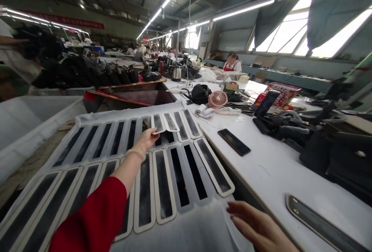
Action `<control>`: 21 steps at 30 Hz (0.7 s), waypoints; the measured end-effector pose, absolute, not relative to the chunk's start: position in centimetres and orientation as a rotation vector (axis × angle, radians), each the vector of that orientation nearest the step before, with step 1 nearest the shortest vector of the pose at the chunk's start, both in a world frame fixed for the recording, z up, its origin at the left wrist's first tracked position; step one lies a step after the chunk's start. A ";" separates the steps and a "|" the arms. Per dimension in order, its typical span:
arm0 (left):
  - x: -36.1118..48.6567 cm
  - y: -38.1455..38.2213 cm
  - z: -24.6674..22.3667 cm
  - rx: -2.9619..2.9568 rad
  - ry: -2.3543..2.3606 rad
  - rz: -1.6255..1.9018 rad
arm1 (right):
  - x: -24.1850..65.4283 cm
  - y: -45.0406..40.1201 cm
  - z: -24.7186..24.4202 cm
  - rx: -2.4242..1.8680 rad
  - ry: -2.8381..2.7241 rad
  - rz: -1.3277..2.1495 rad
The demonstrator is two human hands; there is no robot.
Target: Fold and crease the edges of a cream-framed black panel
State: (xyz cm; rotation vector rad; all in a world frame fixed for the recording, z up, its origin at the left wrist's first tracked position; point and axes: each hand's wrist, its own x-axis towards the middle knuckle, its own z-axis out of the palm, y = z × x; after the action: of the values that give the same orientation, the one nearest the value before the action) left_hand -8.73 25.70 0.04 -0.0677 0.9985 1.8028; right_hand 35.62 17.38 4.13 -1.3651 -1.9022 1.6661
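Note:
My left hand (147, 139) reaches out over the sheet-covered surface, its fingers pinching the near end of a rounded strip (158, 122) with a dark centre and pale border. A second strip (171, 121) of the same kind sits right beside it, also raised at its near end. Several similar strips lie in rows on the pale sheet (186, 228), among dark slot shapes. One strip (214, 166) rests at the right end of the near row. At the lower right, my right hand (255, 223) hovers by the sheet's edge with fingers extended, holding nothing.
On the white table at right lie a phone (234, 142), a dark strip with metal eyelets (322, 221) and black bags (343, 147). Farther back are a pink fan (217, 99) and a kettle (176, 73). A white bin (37, 116) stands left. Other people work beyond.

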 end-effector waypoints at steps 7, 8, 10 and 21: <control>-9.4 25.5 -0.9 -0.043 0.998 1.778 | 16.0 27.2 4.3 -1.411 -1.301 2.038; -9.3 25.6 -1.1 -0.037 1.001 1.775 | 13.1 28.7 4.0 -1.410 -1.264 2.049; -9.3 25.9 -1.4 -0.028 1.006 1.773 | 8.2 31.2 3.3 -1.415 -1.175 2.046; -15.3 24.2 -1.2 -0.138 1.018 1.890 | 6.8 35.0 -2.5 -1.425 -0.859 1.950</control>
State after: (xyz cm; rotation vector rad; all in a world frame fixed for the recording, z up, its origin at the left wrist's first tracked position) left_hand -15.27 24.23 -1.21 -0.1379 1.0182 1.8902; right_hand 6.77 34.98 -2.46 -1.4252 -0.8595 1.9504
